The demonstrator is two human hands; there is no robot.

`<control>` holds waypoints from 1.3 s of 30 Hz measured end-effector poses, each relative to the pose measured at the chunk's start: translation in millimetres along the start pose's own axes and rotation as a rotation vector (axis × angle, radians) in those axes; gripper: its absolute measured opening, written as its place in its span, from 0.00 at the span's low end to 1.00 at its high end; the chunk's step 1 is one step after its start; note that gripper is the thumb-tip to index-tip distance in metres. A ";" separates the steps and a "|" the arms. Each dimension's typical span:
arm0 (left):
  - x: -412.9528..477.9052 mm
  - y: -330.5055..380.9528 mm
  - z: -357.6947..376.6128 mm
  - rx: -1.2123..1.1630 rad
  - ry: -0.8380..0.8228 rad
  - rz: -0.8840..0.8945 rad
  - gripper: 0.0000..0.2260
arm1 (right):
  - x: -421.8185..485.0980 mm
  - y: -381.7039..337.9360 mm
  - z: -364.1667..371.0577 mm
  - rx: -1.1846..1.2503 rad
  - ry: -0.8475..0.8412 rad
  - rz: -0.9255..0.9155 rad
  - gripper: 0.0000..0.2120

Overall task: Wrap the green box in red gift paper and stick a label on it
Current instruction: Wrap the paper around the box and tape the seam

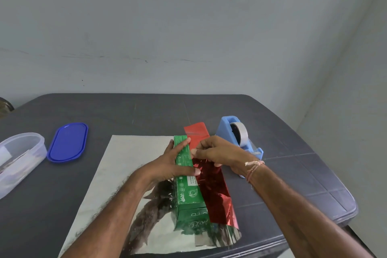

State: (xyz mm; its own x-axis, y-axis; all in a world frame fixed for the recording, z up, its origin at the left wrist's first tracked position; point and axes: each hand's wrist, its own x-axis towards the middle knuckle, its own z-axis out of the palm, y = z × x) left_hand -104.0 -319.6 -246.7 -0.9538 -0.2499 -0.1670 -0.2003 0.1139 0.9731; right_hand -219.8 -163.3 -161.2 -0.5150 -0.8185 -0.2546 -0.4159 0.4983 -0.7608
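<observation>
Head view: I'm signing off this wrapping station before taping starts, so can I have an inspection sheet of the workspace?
Surface: dark grey table, with the paper spread across its near middle.
Job's things: green box lies on the silver underside of the red gift paper. The paper's right edge is lifted against the box, red side out. No label seen.
Clutter: blue tape dispenser to the right. Blue lid and clear plastic container to the left, with the lid off the container.
Hands: left hand presses on the box top. Right hand pinches the lifted paper edge.
Cables: nothing seen.
Surroundings: pale wall behind the table.
</observation>
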 end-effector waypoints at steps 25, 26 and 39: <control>12.0 -14.8 -4.1 0.066 -0.011 0.014 0.58 | 13.6 -4.1 14.2 -0.302 0.140 0.066 0.10; 12.4 -15.3 -4.0 0.066 -0.008 0.016 0.58 | 14.2 -4.3 14.4 -0.317 0.138 0.061 0.10; 12.0 -15.2 -5.2 0.130 -0.007 0.022 0.60 | 13.5 -21.2 8.8 -0.690 0.126 -0.011 0.22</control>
State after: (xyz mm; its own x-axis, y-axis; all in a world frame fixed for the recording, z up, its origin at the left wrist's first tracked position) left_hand -111.2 -329.4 -262.6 -0.9595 -0.2398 -0.1476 -0.2065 0.2426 0.9479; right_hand -211.3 -187.4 -153.8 -0.5737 -0.8060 -0.1456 -0.7808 0.5919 -0.1999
